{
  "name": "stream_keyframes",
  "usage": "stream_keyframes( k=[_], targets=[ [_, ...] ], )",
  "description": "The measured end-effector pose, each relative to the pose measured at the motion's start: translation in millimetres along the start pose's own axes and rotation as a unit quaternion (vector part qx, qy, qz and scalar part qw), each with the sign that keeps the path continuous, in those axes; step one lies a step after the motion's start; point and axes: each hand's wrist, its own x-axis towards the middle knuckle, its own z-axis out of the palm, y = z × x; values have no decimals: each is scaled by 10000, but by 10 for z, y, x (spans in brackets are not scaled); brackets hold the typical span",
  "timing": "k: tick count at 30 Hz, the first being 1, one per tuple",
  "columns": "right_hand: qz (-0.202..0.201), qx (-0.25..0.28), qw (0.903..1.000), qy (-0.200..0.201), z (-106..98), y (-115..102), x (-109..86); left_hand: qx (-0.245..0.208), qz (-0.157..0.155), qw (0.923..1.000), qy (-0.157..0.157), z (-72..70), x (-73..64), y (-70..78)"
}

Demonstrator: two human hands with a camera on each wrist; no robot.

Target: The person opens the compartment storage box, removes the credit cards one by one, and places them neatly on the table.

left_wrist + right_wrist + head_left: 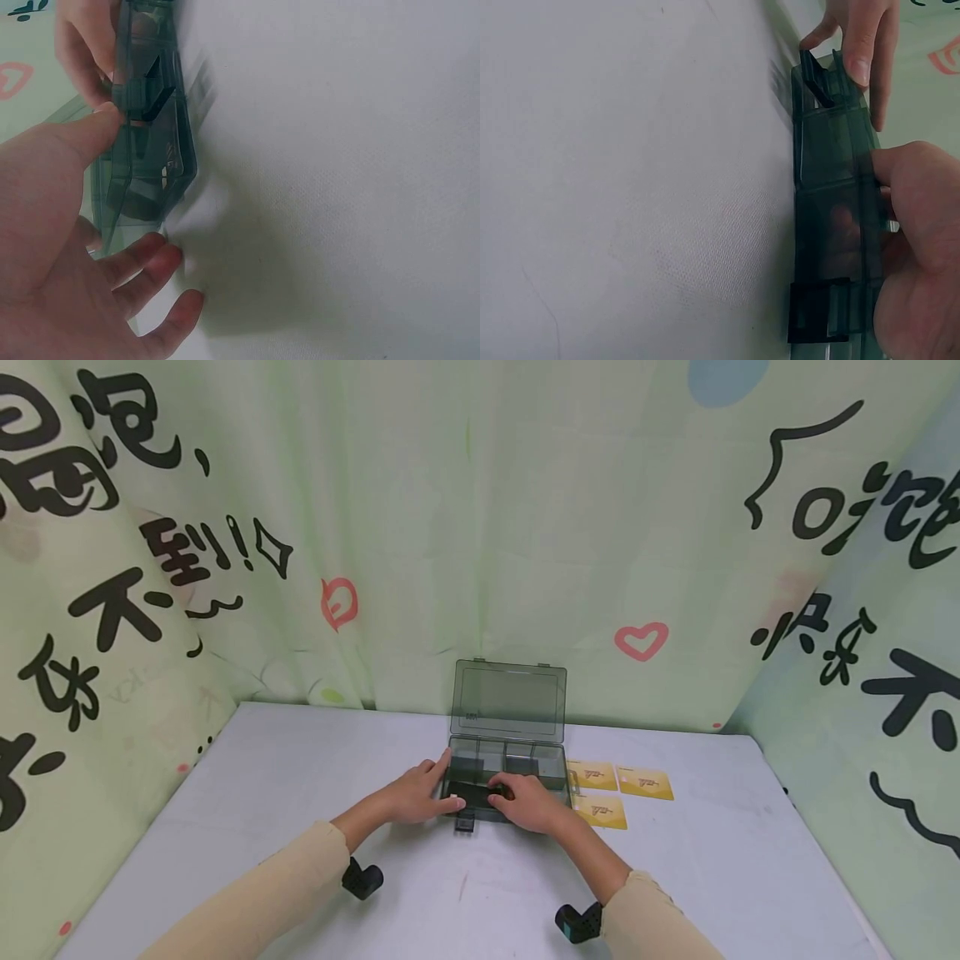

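A see-through dark grey compartment box (558,774) stands on the table with its lid (510,697) raised at the back. My left hand (422,789) holds its front left corner, thumb on the front rim and index finger along the left side. In the left wrist view the other fingers of the left hand (90,225) spread beyond the corner. My right hand (528,803) reaches over the front wall, its thumb and finger pinching a black object (472,793) in the front compartment. Through the wall in the right wrist view, fingertips (844,219) show inside; the object's kind is unclear.
Several yellow cards (645,782) lie on the white table (465,902) to the right of the box. A black latch (464,821) sticks out from the box's front. Printed curtains (487,527) hang behind and at both sides.
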Motion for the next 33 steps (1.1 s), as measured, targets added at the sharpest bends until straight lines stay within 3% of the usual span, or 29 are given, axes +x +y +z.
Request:
stream_keyframes(
  k=[5, 14, 21, 28, 33],
  targets=[
    [-51, 132, 9999, 99, -4, 11, -14, 1, -1, 10000, -9, 9, 13, -11],
    [-241, 900, 9947, 427, -16, 31, -56, -69, 19, 10000, -17, -9, -14, -7],
    [-156, 1330, 9893, 576, -27, 24, -62, -103, 48, 9999, -16, -10, -26, -18],
    [-116, 1195, 9918, 441, -29, 43, -56, -89, 88, 9999, 29, 0, -17, -22],
    [-202, 1293, 9898, 561, -18, 73, -55, -85, 108, 9999, 19, -5, -17, -11]
  ],
)
